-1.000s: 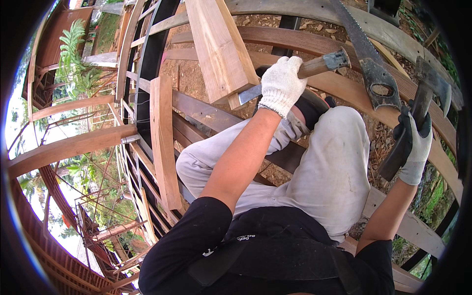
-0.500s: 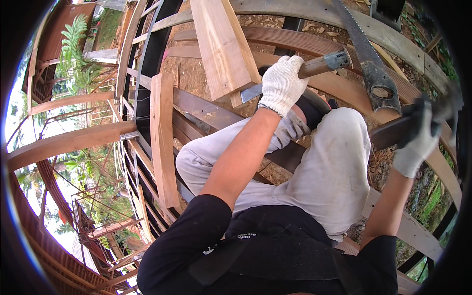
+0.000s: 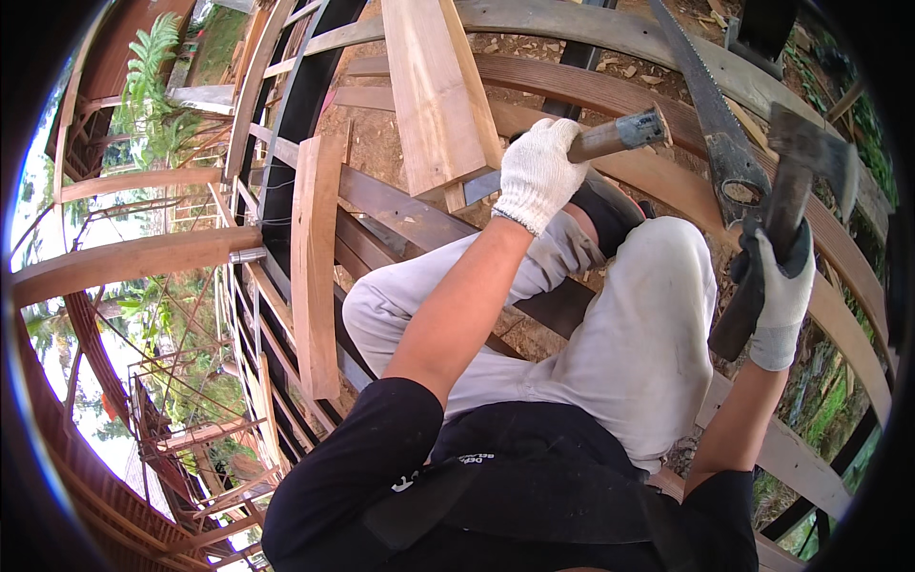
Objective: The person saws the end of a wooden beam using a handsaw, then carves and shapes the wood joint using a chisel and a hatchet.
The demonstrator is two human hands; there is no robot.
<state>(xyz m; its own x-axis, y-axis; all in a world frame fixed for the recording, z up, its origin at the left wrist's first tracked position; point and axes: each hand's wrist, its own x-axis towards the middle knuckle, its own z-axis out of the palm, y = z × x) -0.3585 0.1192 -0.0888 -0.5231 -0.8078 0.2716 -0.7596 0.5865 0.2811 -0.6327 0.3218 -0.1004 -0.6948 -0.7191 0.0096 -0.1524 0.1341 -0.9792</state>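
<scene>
My left hand [image 3: 541, 176], in a white knit glove, is wrapped round a chisel [image 3: 604, 141] with a thick wooden handle and a metal-banded end. The chisel's flat blade points left and meets the end of a pale wooden beam [image 3: 438, 105], beside a small notch or tab there. On the right, my gloved right hand [image 3: 786, 291] grips a hatchet [image 3: 793, 195] by its dark handle. Its head is raised, with the cutting edge facing right and the blunt side toward the chisel. The hatchet is apart from the chisel.
A handsaw [image 3: 699, 86] lies on the curved boards [image 3: 610, 81] beyond the hatchet. Left of my bent legs is a loose plank [image 3: 315, 267]. Wood chips litter the soil between the slats, and a curved timber [image 3: 143, 276] stands at far left.
My right hand has come slightly left, and the hatchet head has swung up and left from the right rim. My left hand and the chisel have shifted only a little.
</scene>
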